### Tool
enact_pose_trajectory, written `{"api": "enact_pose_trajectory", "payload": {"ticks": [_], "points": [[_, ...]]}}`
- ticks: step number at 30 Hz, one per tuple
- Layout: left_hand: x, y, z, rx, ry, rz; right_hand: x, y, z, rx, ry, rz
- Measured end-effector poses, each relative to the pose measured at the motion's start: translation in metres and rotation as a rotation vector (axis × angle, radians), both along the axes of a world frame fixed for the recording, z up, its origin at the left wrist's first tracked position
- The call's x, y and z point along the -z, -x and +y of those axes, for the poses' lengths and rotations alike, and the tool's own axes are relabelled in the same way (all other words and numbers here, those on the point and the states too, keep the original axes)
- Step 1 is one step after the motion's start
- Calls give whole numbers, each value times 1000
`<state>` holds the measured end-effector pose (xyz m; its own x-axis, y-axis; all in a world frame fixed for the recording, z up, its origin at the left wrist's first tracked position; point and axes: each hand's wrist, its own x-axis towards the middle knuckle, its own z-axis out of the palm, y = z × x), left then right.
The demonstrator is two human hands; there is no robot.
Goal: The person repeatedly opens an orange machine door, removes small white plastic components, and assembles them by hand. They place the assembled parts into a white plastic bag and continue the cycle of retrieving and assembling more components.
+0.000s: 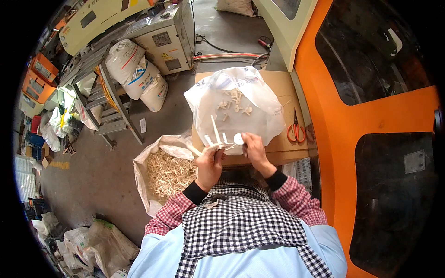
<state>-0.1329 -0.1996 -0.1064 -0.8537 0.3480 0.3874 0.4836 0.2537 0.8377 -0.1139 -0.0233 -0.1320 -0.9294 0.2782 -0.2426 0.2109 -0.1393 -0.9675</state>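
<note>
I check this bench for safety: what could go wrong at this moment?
The right hand twists a round piece off the plastic sprue held by the left hand; a freed piece could miss the plastic bag and fall. The red scissors lie near the table edge.

Left hand: we have it raised before our chest, fingers curled shut, thumb on top.
Right hand: just beside the left, fingertips pinched together.
Forearms: both bent inward from the lower edge, wrists near each other.
</note>
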Motion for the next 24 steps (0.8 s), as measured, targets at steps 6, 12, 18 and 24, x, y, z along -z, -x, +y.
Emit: {"api": "enact_pose_trajectory", "payload": {"ticks": [6,12,18,24], "points": [[6,7,-1,-1,-195,-298,21,47,36,-53,-952,254],[-3,3,-5,107,-146,-421,-38,7,6,-429,-329,374],[-13,7,-5,325,-371,-915,-70,-20,7,-547,-597,581],[-11,16,-7,494,-287,-1052,-72,-33,10,-496,-958,646]]}}
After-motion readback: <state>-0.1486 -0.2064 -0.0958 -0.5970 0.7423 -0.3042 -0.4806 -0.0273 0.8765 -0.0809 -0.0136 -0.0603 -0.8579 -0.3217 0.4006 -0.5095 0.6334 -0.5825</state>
